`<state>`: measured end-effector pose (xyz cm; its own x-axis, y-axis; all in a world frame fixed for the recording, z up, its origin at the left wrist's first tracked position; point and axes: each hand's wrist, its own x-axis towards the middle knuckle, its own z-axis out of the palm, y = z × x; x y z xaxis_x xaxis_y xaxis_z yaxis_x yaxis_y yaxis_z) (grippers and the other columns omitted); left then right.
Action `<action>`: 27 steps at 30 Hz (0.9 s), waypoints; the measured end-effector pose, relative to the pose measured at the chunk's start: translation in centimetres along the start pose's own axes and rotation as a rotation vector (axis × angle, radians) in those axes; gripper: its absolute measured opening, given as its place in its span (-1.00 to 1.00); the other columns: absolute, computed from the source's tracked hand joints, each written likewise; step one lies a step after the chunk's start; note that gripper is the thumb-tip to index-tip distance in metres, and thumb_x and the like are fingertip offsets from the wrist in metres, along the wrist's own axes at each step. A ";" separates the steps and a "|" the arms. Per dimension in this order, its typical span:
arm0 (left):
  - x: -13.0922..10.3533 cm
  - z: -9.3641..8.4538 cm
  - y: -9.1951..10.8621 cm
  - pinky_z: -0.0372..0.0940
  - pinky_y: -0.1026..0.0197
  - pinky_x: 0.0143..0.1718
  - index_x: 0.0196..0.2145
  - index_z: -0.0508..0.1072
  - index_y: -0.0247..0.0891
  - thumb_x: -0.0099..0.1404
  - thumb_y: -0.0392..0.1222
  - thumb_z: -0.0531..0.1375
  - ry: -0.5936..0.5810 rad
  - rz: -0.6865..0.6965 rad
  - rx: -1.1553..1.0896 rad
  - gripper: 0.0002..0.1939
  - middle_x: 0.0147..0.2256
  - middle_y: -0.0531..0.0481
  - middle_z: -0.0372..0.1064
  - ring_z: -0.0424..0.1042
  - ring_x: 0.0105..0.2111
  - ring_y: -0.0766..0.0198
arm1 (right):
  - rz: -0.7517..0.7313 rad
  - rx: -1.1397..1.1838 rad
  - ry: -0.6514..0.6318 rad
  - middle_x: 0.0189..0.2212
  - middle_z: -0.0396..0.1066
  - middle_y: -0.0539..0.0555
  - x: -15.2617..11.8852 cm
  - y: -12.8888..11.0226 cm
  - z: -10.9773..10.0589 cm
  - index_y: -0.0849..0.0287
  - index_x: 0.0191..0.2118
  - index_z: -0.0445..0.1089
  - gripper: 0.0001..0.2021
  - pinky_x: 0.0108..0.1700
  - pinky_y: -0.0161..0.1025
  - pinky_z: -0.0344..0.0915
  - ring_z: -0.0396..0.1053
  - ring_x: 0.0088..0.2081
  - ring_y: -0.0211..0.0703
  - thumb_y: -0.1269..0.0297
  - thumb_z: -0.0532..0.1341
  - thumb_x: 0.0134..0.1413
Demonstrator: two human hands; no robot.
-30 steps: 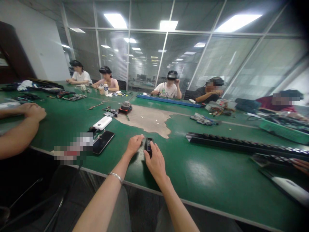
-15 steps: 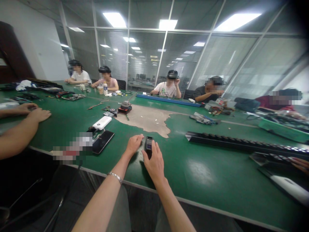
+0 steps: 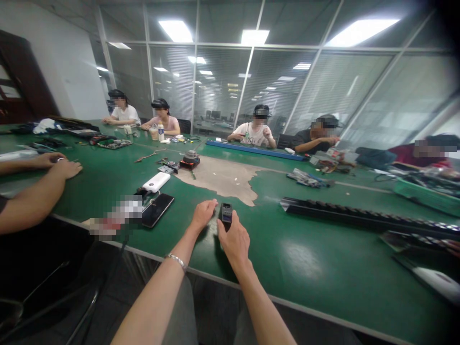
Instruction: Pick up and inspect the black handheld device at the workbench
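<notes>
My right hand [image 3: 234, 239] is closed around a small dark, box-shaped device [image 3: 226, 213] with a bluish-purple screen or label on its face. Its thumb lies on the near left side and its fingers along the right; its lower part is hidden. To the left of the device, my left hand [image 3: 204, 214] is held low over the table, fingers loosely bent and nothing visible in them. A gap separates it from the device. Further left lie a black smartphone [image 3: 158, 210] and a white power bank [image 3: 156, 182].
Beyond my hands, a bare brown patch [image 3: 223, 177] breaks the green tabletop [image 3: 266, 249]. A black component [image 3: 189, 160] sits at its far left edge. Long black strips [image 3: 345, 213] and a green basket [image 3: 427, 197] lie right. A neighbour's hands [image 3: 64, 165] rest at left; several people sit opposite.
The whole view has shifted slightly, so things appear a little further right. My right hand still holds the device, now tilted slightly more towards me. My left hand stays beside it.
</notes>
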<state>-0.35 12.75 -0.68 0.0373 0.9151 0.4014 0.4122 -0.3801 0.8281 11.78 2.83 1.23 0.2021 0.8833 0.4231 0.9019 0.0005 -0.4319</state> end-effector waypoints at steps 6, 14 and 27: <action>0.1 -0.1 0.0 0.32 0.25 -0.18 -0.26 0.58 -0.25 0.38 0.11 -0.11 0.000 0.003 0.030 -0.46 -0.24 -0.10 0.55 0.50 -0.22 0.20 | -0.022 0.083 0.116 -0.01 0.40 0.30 1.3 -0.2 -2.1 0.30 0.27 0.05 -0.36 -0.08 -0.12 0.27 0.42 -0.07 0.08 0.00 0.05 0.19; 0.2 0.0 -0.1 0.32 0.24 -0.17 -0.25 0.58 -0.24 0.37 0.12 -0.10 0.000 -0.018 0.013 -0.46 -0.22 -0.09 0.55 0.50 -0.22 0.19 | 0.006 0.150 0.219 0.06 0.34 0.33 1.8 4.4 -2.7 0.32 0.25 0.09 -0.36 0.00 -0.06 0.26 0.36 0.01 0.09 -0.01 0.06 0.17; 0.0 0.0 0.2 0.34 0.21 -0.15 -0.23 0.58 -0.25 0.37 0.12 -0.10 -0.012 -0.023 0.025 -0.46 -0.19 -0.11 0.55 0.51 -0.19 0.18 | 0.033 0.023 0.109 0.01 0.35 0.43 0.4 6.5 -0.5 0.47 0.22 0.10 -0.34 0.02 -0.04 0.23 0.34 0.02 0.15 0.02 0.05 0.17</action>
<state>-0.25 12.70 -0.55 0.0384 0.9251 0.3777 0.4356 -0.3557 0.8269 17.86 2.93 -1.05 0.2727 0.8268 0.4920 0.8856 -0.0158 -0.4642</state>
